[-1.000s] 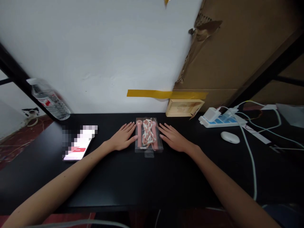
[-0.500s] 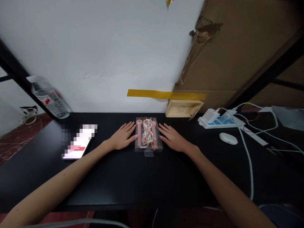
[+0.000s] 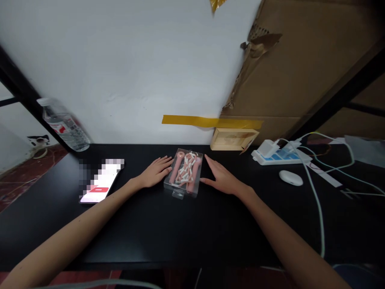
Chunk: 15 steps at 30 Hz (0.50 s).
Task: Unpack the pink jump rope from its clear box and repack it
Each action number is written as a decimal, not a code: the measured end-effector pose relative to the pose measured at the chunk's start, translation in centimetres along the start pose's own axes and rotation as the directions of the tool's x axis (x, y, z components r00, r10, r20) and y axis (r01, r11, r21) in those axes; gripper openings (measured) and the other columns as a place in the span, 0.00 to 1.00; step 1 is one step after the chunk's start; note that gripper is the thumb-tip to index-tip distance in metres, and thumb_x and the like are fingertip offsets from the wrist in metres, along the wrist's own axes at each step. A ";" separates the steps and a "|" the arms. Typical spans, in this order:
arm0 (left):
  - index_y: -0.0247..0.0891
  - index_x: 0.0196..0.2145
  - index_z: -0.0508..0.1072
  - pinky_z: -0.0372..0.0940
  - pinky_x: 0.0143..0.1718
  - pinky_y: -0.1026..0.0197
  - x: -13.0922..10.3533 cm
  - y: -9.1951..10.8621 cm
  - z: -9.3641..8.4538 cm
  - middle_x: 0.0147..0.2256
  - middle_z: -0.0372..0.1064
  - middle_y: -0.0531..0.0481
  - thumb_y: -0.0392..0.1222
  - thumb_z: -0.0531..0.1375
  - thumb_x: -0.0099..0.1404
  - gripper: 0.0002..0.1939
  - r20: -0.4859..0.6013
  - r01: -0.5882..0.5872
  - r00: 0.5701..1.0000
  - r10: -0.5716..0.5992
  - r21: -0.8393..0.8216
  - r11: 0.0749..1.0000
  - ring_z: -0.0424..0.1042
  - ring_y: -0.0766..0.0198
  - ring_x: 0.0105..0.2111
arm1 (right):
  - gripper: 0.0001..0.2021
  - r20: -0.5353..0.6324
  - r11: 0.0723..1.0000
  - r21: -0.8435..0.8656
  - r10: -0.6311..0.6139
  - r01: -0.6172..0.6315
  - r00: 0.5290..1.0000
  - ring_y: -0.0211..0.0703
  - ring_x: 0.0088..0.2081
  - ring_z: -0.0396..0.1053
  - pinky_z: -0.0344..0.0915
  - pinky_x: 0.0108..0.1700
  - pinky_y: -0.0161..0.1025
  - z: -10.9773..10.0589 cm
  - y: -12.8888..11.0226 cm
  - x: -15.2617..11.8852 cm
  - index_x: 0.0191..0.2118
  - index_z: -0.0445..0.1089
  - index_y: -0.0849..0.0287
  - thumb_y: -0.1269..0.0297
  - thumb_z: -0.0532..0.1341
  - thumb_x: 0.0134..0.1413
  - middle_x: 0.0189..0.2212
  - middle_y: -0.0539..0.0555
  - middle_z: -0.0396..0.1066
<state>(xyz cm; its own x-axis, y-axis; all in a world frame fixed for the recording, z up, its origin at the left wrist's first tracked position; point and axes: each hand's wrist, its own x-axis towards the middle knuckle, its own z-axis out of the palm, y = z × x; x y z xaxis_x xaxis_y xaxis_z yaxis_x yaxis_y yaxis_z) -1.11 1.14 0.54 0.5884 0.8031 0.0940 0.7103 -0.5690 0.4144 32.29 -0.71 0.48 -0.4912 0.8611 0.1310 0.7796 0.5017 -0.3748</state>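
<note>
A clear plastic box (image 3: 183,172) holding two pink handles and a white beaded cord lies on the black table (image 3: 168,228), skewed, with its right side tipped up. My left hand (image 3: 155,173) rests flat on the table, fingers apart, fingertips against the box's left edge. My right hand (image 3: 221,178) stands on its edge along the box's right side. Its thumb is at the lower right corner and its fingers lie against the side wall.
A phone (image 3: 100,182) with a lit screen lies left of my left hand, and a water bottle (image 3: 64,126) stands at the back left. Behind the box is a small wooden box (image 3: 233,139). To the right are a power strip (image 3: 281,155), white cables (image 3: 315,192) and a white earbud case (image 3: 290,177).
The box lay flat and square between my flat hands. Now my right hand has turned onto its edge and tipped the box up, skewing it; my left hand has barely moved.
</note>
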 end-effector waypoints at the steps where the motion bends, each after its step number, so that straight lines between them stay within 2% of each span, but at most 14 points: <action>1: 0.40 0.69 0.56 0.40 0.70 0.46 0.1 -0.2 -0.1 0.69 0.50 0.46 0.58 0.39 0.76 0.32 0.000 -0.008 1.000 0.008 -0.037 0.999 0.45 0.57 0.71 | 0.52 -0.015 1.000 0.018 -0.018 0.018 1.000 0.62 0.72 0.43 0.47 0.70 0.61 -0.1 -0.1 0.0 0.75 0.33 0.59 0.33 0.56 0.57 0.73 0.65 0.38; 4: 0.44 0.65 0.65 0.41 0.69 0.44 0.2 -0.3 -0.2 0.66 0.59 0.49 0.59 0.45 0.74 0.29 -0.039 -0.021 0.999 0.014 -0.187 0.982 0.50 0.54 0.69 | 0.49 -0.038 0.996 0.050 -0.068 0.070 0.997 0.60 0.72 0.42 0.49 0.70 0.59 -0.4 -0.5 0.1 0.74 0.39 0.52 0.34 0.58 0.57 0.74 0.61 0.38; 7: 0.42 0.55 0.75 0.53 0.65 0.46 0.4 -0.3 0.1 0.59 0.70 0.47 0.59 0.49 0.72 0.26 -0.168 -0.002 0.984 -0.060 -0.344 0.939 0.63 0.51 0.63 | 0.41 -0.067 0.999 0.019 -0.041 0.042 0.997 0.60 0.69 0.53 0.55 0.67 0.59 -0.6 -1.1 0.3 0.71 0.54 0.51 0.36 0.59 0.58 0.71 0.61 0.50; 9: 0.40 0.49 0.78 0.61 0.60 0.47 0.5 -0.4 0.3 0.52 0.75 0.45 0.59 0.50 0.72 0.25 -0.255 0.038 0.953 -0.166 -0.441 0.897 0.71 0.50 0.56 | 0.36 -0.131 0.999 -0.045 -0.003 -0.003 0.991 0.61 0.65 0.61 0.59 0.65 0.59 -0.7 -1.4 0.4 0.67 0.62 0.53 0.39 0.61 0.58 0.66 0.62 0.60; 12: 0.38 0.44 0.78 0.66 0.55 0.48 0.5 -0.5 0.3 0.46 0.77 0.43 0.60 0.49 0.72 0.26 -0.372 0.053 0.874 -0.312 -0.566 0.823 0.75 0.50 0.49 | 0.27 -0.271 0.988 -0.140 0.023 -0.063 0.962 0.60 0.56 0.69 0.66 0.58 0.58 -0.8 -1.6 0.4 0.58 0.73 0.54 0.43 0.63 0.59 0.55 0.61 0.71; 14: 0.37 0.46 0.76 0.66 0.54 0.47 0.5 -0.4 0.3 0.46 0.77 0.42 0.60 0.50 0.71 0.26 -0.421 0.036 0.839 -0.344 -0.588 0.808 0.74 0.50 0.49 | 0.22 -0.339 0.985 -0.163 -0.006 -0.052 0.941 0.58 0.51 0.72 0.69 0.54 0.56 -0.9 -1.6 0.3 0.53 0.76 0.54 0.47 0.62 0.60 0.48 0.60 0.74; 15: 0.36 0.48 0.76 0.66 0.55 0.46 0.4 -0.3 0.2 0.47 0.76 0.41 0.60 0.50 0.71 0.27 -0.435 0.030 0.839 -0.327 -0.563 0.826 0.74 0.49 0.51 | 0.20 -0.354 0.987 -0.157 -0.035 -0.023 0.935 0.57 0.49 0.72 0.70 0.52 0.55 -0.9 -1.6 0.3 0.52 0.77 0.54 0.48 0.62 0.61 0.46 0.60 0.74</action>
<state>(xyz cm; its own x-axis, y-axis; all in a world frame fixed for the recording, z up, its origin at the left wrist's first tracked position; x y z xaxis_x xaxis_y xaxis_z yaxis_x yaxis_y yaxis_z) -1.02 1.58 0.22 0.0934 0.9367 0.3376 0.3870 -0.3465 0.8545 31.28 -1.20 1.90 -0.3487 0.8165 0.4601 0.8421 0.4885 -0.2286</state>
